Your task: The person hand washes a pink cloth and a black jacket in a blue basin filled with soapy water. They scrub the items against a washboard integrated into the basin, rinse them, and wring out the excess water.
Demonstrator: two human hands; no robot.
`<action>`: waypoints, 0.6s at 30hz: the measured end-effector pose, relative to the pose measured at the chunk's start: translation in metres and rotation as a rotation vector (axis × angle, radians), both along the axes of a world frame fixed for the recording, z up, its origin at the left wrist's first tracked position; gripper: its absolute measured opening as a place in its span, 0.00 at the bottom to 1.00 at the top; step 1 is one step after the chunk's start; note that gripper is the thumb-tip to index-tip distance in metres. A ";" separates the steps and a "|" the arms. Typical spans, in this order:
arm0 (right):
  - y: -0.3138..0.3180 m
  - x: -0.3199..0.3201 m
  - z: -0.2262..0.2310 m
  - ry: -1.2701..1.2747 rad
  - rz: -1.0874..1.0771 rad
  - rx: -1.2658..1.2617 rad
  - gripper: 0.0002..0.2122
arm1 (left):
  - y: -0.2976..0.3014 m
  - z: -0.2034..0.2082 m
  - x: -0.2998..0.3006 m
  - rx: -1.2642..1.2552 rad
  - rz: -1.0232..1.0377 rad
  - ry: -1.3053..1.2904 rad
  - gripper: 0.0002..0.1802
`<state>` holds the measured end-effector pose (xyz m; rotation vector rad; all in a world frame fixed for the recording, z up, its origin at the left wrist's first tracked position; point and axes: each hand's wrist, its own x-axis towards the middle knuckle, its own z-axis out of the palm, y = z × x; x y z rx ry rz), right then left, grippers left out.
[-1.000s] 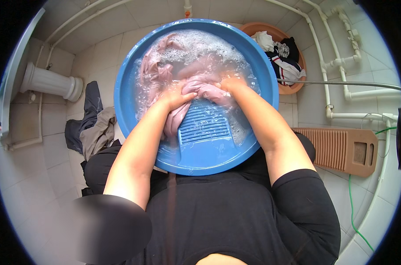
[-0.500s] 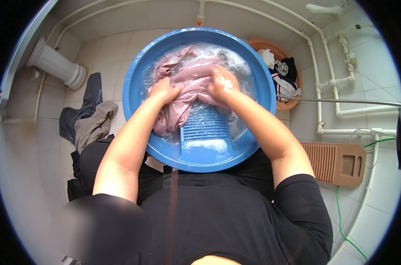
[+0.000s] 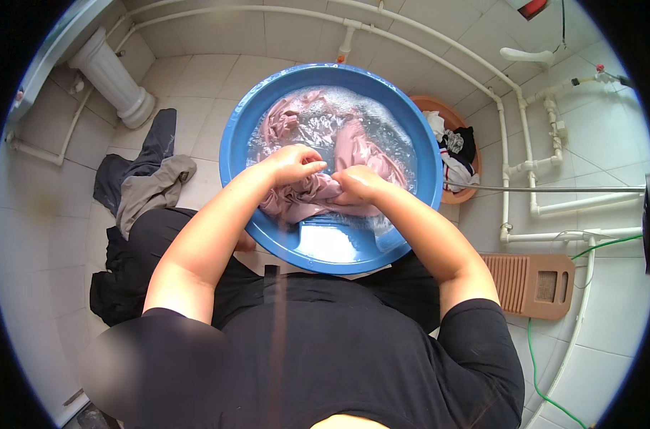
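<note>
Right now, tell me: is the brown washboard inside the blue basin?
No, the brown washboard lies on the tiled floor to the right of the blue basin, apart from it.

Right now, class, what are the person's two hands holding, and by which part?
Both the left hand and right hand grip the wet pink garment, bunched between them at its near end, in the blue basin.
</note>
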<state>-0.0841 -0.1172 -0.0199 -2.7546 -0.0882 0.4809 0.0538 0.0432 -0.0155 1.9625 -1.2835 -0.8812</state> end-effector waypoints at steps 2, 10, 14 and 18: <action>-0.002 -0.009 0.024 -0.008 -0.072 0.176 0.12 | -0.009 -0.022 0.003 -0.060 0.047 0.121 0.22; -0.070 -0.027 0.093 -0.710 -0.655 1.245 0.12 | -0.015 -0.018 0.020 0.206 0.175 0.944 0.40; -0.098 -0.025 0.060 -0.790 -0.739 1.179 0.08 | -0.018 0.022 0.024 0.031 -0.108 0.532 0.40; -0.103 -0.031 0.035 -0.528 -0.730 0.405 0.14 | -0.023 0.033 0.022 0.318 -0.017 -0.451 0.29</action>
